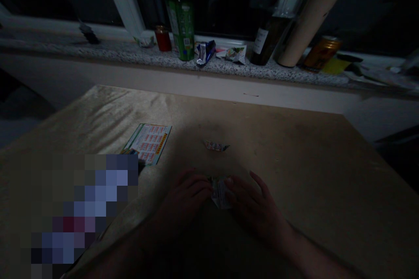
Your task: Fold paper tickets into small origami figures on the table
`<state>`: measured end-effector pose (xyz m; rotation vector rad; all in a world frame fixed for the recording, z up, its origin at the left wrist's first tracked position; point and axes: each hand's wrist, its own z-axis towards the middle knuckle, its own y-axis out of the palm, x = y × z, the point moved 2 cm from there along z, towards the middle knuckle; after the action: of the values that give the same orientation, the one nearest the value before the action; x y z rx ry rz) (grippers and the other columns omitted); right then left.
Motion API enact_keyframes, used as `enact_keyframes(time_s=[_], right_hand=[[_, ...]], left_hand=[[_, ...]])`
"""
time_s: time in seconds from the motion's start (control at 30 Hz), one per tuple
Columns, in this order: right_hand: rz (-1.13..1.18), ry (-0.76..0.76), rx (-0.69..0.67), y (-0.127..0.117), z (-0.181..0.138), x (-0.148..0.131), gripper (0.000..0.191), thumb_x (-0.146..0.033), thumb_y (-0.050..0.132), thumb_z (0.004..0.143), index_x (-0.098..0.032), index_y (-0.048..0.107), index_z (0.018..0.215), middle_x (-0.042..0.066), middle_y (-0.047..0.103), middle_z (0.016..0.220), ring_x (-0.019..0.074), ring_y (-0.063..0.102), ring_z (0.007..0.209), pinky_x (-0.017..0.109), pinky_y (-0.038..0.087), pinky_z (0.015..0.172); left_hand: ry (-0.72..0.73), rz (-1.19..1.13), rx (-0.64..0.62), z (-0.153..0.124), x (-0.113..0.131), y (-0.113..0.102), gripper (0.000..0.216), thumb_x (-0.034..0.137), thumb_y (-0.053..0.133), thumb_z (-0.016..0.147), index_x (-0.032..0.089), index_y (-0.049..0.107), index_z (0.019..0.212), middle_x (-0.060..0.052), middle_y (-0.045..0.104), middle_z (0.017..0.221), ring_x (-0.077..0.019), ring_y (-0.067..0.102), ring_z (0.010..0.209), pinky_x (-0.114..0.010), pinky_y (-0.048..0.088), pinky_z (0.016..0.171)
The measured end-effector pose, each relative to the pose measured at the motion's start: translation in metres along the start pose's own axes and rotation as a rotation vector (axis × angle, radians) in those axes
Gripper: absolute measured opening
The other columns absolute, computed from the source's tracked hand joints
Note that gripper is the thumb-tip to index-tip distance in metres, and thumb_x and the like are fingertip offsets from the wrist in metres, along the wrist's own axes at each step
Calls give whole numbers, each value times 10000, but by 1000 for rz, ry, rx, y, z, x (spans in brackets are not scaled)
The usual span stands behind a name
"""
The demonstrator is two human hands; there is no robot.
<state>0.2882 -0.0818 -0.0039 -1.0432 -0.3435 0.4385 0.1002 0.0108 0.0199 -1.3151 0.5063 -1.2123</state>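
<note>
The paper (220, 196) lies on the near middle part of the desk (304, 152). The left hand (190, 192) has its fingers at the paper's left edge; the right hand (253, 200) lays its fingers over the right side. Whether either grips it, I cannot tell. A strip (216, 146) lies just beyond; left of that, a card (150, 141).
</note>
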Motion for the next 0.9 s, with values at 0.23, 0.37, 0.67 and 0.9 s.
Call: enact_keyframes(time_s=[0.23, 0.37, 0.67, 0.9], right_hand=[[49, -16, 24, 0, -1, 0, 226, -154, 482, 883, -155, 618, 1063, 90, 587, 1260, 247, 492, 1198, 551, 242, 1086], [100, 6, 42, 3, -1, 0, 220, -177, 507, 881, -144, 628, 1061, 81, 649, 1163, 236, 560, 1099, 488, 376, 1015], [126, 34, 60, 2, 3, -1, 205, -162, 486, 886, -161, 647, 1011, 63, 705, 1011, 217, 616, 934, 400, 466, 882], [238, 55, -21, 3, 4, 7, 206, -170, 541, 844, -176, 631, 1029, 59, 695, 989, 212, 597, 909, 386, 451, 858]], left_hand=[[-41, 17, -74, 1, -3, 4, 307, 19, 413, 880, 203, 575, 1065, -11, 635, 1149, -147, 535, 1125, -393, 220, 1098], [-35, 97, -90, 0, -1, 4, 338, 30, 381, 870, 170, 559, 1122, -49, 606, 1220, -159, 520, 1168, -411, 186, 1123], [9, 299, -135, -27, 20, 40, 581, 260, 444, 885, 121, 276, 1424, -96, 278, 1492, -246, 219, 1367, -369, 186, 1110], [-1, 177, -270, -29, 19, 39, 754, 455, 422, 901, 159, 34, 1476, -90, 126, 1532, -280, 152, 1380, -415, 176, 1103]])
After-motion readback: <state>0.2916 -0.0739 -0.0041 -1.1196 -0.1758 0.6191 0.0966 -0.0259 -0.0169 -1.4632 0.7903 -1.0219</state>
